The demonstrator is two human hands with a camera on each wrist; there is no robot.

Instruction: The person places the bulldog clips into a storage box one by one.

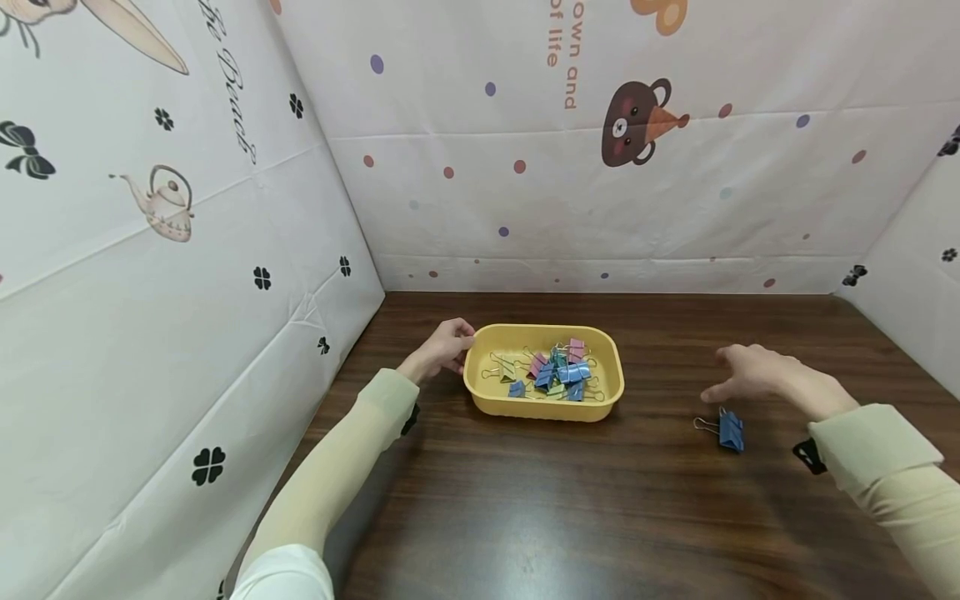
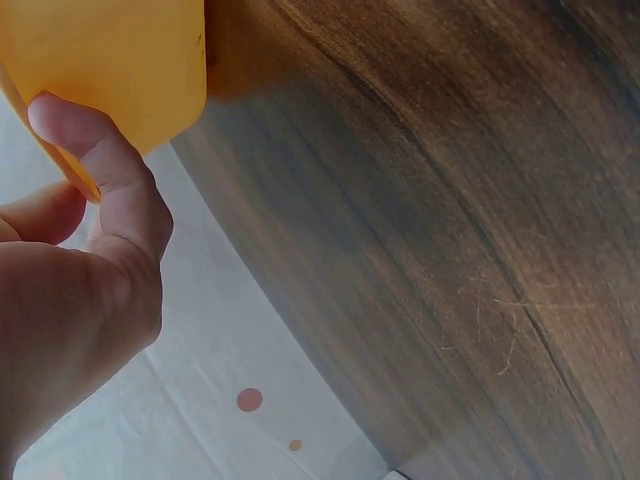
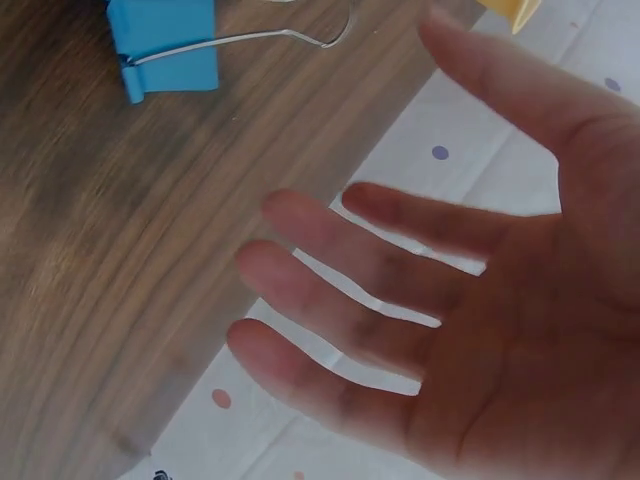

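Observation:
A yellow plastic basket (image 1: 487,406) stands on the table and holds several binder clips (image 1: 573,372) in blue, pink, green and yellow. My left hand (image 1: 447,346) pinches the basket's left rim between thumb and fingers; the left wrist view shows the same grip on the yellow wall (image 2: 110,60). To the right, a single blue binder clip (image 1: 731,431) lies on the wood with its wire handles spread. Just beyond it hovers my right hand (image 1: 765,375), fingers spread and relaxed, holding nothing. In the right wrist view the blue clip (image 3: 170,45) is apart from the fingertips (image 3: 262,265).
The dark brown wooden table (image 1: 570,500) meets a printed white cloth wall (image 1: 450,208) at the back. Similar cloth stands along the left and right sides. A corner of the yellow basket (image 3: 515,10) shows at the top of the right wrist view.

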